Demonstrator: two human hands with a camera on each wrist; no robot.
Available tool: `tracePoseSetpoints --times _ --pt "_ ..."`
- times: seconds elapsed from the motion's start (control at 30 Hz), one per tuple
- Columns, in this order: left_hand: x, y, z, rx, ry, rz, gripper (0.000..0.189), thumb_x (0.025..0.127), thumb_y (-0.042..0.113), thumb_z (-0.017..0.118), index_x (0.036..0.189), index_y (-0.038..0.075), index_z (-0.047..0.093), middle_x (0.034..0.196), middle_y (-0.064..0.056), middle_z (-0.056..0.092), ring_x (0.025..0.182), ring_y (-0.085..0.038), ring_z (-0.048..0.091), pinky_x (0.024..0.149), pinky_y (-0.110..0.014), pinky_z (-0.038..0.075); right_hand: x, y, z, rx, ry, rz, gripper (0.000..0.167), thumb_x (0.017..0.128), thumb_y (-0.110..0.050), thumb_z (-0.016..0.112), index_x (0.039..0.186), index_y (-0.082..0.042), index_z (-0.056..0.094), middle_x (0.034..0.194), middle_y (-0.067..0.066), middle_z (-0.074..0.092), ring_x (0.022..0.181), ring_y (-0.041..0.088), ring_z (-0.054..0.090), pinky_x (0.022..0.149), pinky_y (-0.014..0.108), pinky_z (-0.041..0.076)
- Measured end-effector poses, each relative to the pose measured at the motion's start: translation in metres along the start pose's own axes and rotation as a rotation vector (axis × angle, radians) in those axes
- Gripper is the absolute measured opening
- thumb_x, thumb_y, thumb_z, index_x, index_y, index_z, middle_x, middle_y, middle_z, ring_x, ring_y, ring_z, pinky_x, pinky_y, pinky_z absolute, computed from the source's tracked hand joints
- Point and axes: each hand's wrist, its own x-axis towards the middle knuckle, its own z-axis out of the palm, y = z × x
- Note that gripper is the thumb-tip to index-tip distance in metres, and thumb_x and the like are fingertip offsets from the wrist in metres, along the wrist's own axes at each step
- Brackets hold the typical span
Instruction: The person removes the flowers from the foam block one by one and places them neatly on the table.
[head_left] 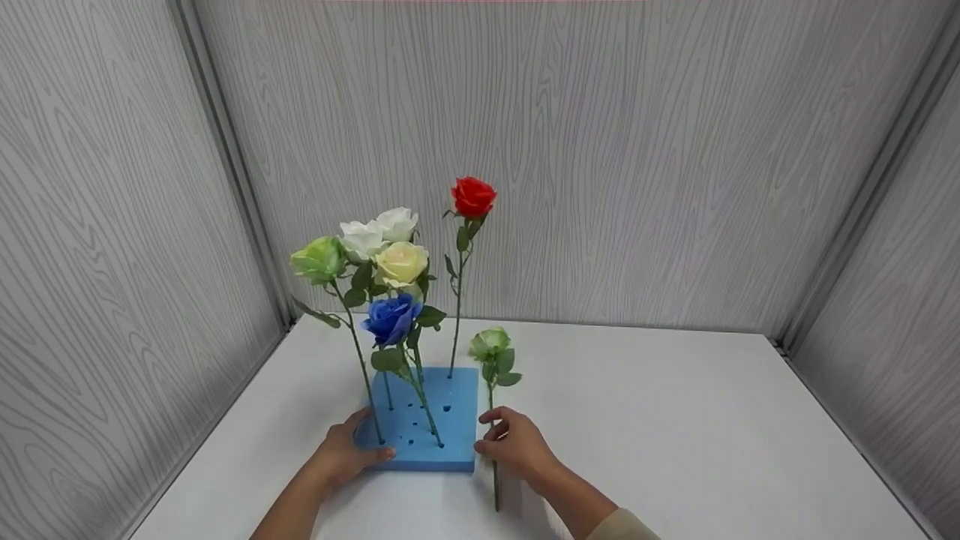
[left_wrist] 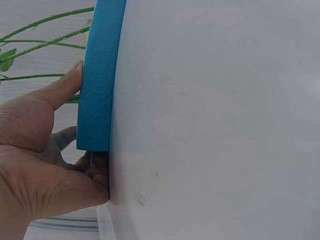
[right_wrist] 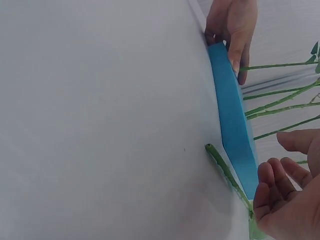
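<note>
A blue foam block (head_left: 461, 420) with holes in its top holds several upright artificial roses. My left hand (head_left: 341, 454) grips the block's left front corner, thumb on the top face; the left wrist view shows that thumb (left_wrist: 67, 86) at the block's edge. Right of the block, a pale green rose (head_left: 490, 343) lies on the table, its cut stem end (right_wrist: 212, 152) pointing toward me. Over this stem is my right hand (head_left: 517, 444), thumb and fingers apart with the fingers loosely bent. In the right wrist view, the stem passes beneath the fingers (right_wrist: 267, 182).
In the block stand a red rose (head_left: 473, 197), a blue rose (head_left: 391, 319), a cream rose (head_left: 402, 264), a green rose (head_left: 319, 260) and white roses (head_left: 362, 240). The white table (head_left: 675, 427) is enclosed by grey wood-grain panels (head_left: 600, 165).
</note>
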Motion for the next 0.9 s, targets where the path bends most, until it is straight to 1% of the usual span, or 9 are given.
tracePoseSetpoints --times 0.07,0.17,0.23,0.37,0.53,0.63,0.77,0.9 --pt "0.001 0.0 -0.001 0.006 0.001 -0.007 0.119 0.082 0.045 0.095 0.171 0.005 0.027 0.172 -0.041 0.019 0.162 -0.063 0.016 0.13 -0.073 0.022 0.001 -0.003 0.002 0.02 -0.007 -0.03 0.043 0.093 -0.011 0.083 0.133 -0.006 0.067 0.101 0.007 0.068 0.092 0.017 0.065 0.075 0.028 0.057" --pt "0.001 -0.001 -0.002 0.009 -0.002 -0.015 0.118 0.083 0.045 0.094 0.171 0.006 0.027 0.173 -0.041 0.018 0.162 -0.062 0.015 0.13 -0.073 0.022 0.003 -0.007 0.006 0.045 -0.027 -0.082 0.048 0.093 -0.01 0.084 0.137 -0.006 0.066 0.109 0.011 0.068 0.099 0.019 0.065 0.081 0.03 0.059" --pt "0.001 -0.002 -0.002 0.004 -0.005 -0.02 0.117 0.083 0.044 0.094 0.172 0.006 0.027 0.173 -0.04 0.018 0.162 -0.062 0.015 0.13 -0.073 0.022 0.004 -0.009 0.01 0.062 -0.043 -0.101 0.05 0.093 -0.011 0.084 0.139 -0.007 0.064 0.115 0.014 0.068 0.103 0.019 0.065 0.085 0.032 0.06" --pt "-0.001 -0.001 -0.001 0.004 -0.011 -0.015 0.117 0.084 0.045 0.093 0.172 0.006 0.026 0.173 -0.041 0.018 0.162 -0.062 0.015 0.13 -0.073 0.022 0.007 -0.012 0.02 0.099 -0.051 -0.103 0.049 0.094 -0.011 0.084 0.139 -0.009 0.065 0.122 0.017 0.067 0.109 0.02 0.065 0.094 0.036 0.062" --pt "-0.003 0.001 -0.001 0.011 -0.011 -0.006 0.116 0.086 0.046 0.092 0.172 0.005 0.026 0.172 -0.042 0.019 0.162 -0.062 0.016 0.13 -0.073 0.022 0.012 -0.014 0.031 0.14 -0.041 -0.112 0.046 0.095 -0.01 0.083 0.137 -0.01 0.065 0.126 0.017 0.066 0.117 0.024 0.066 0.105 0.04 0.06" --pt "-0.002 0.001 -0.001 0.022 -0.011 -0.011 0.117 0.085 0.047 0.092 0.172 0.006 0.025 0.171 -0.042 0.02 0.161 -0.062 0.017 0.13 -0.073 0.022 0.014 -0.014 0.035 0.161 -0.039 -0.119 0.046 0.096 -0.009 0.082 0.139 -0.009 0.065 0.128 0.018 0.066 0.121 0.028 0.067 0.107 0.041 0.06" --pt "-0.002 0.001 -0.001 0.038 -0.008 -0.009 0.117 0.085 0.049 0.092 0.172 0.006 0.025 0.171 -0.042 0.021 0.161 -0.062 0.018 0.13 -0.074 0.024 0.016 -0.014 0.04 0.189 -0.033 -0.118 0.045 0.096 -0.008 0.082 0.137 -0.012 0.066 0.13 0.018 0.066 0.126 0.031 0.068 0.105 0.041 0.062" --pt "-0.003 0.002 0.0 0.046 -0.003 -0.006 0.117 0.085 0.049 0.091 0.171 0.005 0.026 0.17 -0.042 0.023 0.161 -0.063 0.019 0.129 -0.074 0.023 0.018 -0.013 0.045 0.207 -0.023 -0.118 0.045 0.095 -0.007 0.082 0.138 -0.01 0.066 0.132 0.017 0.067 0.127 0.028 0.068 0.105 0.042 0.062"
